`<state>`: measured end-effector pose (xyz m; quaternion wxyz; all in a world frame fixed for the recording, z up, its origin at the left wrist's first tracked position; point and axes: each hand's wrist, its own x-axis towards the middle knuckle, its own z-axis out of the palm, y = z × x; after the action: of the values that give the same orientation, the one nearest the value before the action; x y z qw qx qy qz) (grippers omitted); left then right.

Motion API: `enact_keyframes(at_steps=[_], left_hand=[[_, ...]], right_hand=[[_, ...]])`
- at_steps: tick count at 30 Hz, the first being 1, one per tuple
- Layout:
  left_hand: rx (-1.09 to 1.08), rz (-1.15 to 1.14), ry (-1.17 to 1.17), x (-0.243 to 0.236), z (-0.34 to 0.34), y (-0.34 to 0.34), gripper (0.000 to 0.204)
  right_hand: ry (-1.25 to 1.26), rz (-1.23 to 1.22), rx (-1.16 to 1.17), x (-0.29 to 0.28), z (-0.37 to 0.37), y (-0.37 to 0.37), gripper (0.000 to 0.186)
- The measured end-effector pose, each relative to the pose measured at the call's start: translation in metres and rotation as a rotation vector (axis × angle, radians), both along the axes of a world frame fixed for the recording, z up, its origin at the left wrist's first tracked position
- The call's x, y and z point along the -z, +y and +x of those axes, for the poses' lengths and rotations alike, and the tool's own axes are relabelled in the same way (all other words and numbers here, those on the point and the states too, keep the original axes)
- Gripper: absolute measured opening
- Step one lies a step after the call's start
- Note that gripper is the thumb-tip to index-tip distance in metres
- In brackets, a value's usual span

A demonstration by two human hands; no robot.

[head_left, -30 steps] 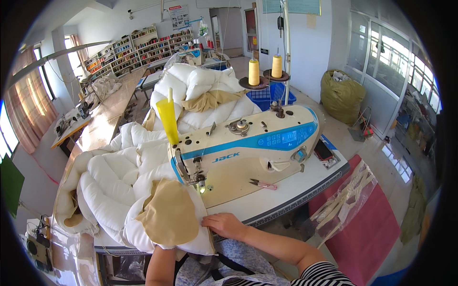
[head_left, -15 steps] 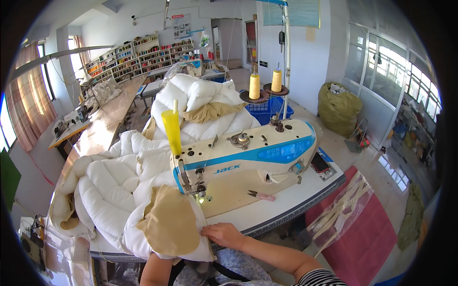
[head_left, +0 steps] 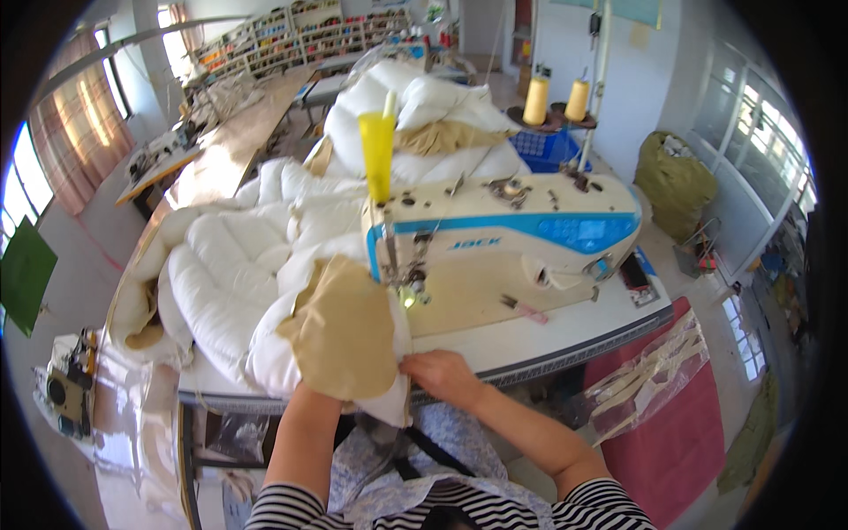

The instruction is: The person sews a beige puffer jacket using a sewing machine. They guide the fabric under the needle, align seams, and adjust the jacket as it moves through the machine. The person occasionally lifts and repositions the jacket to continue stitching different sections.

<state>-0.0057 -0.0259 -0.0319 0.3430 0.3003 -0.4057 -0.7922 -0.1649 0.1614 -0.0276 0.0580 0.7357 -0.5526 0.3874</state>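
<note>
The white quilted padded fabric, with a tan patch on its near part, lies heaped left of the white-and-blue sewing machine. My right hand grips the fabric’s near edge, just right of the patch and below the lit needle area. My left forearm reaches up under the patch; that hand is hidden by the fabric. Pink-handled snips lie on the machine bed.
Yellow thread cones stand behind the machine, near a blue crate. Long tables run left. A green sack sits right; a maroon sheet hangs by the table’s right side. Shelves of spools line the back.
My view has tipped downward, so the machine and fabric sit higher in the picture and more of my forearms and clothing shows. My right hand stays on the fabric edge.
</note>
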Motion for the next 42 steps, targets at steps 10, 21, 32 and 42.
enact_keyframes(at_steps=[10, 21, 32, 42], left_hand=[[-0.049, 0.019, 0.000, -0.009, 0.029, 0.016, 0.030], [-0.049, 0.011, -0.015, -0.009, 0.028, 0.022, 0.029], [-0.054, 0.004, -0.018, 0.007, 0.008, 0.039, 0.028], [-0.084, -0.026, -0.020, 0.012, -0.009, 0.030, 0.027]], right_hand=[[-0.036, 0.071, 0.018, -0.006, 0.004, 0.004, 0.024], [-0.031, 0.061, 0.023, -0.006, 0.000, 0.005, 0.024], [-0.013, 0.009, 0.071, -0.004, 0.003, 0.004, 0.023], [0.005, 0.042, 0.058, -0.005, 0.005, 0.001, 0.025]])
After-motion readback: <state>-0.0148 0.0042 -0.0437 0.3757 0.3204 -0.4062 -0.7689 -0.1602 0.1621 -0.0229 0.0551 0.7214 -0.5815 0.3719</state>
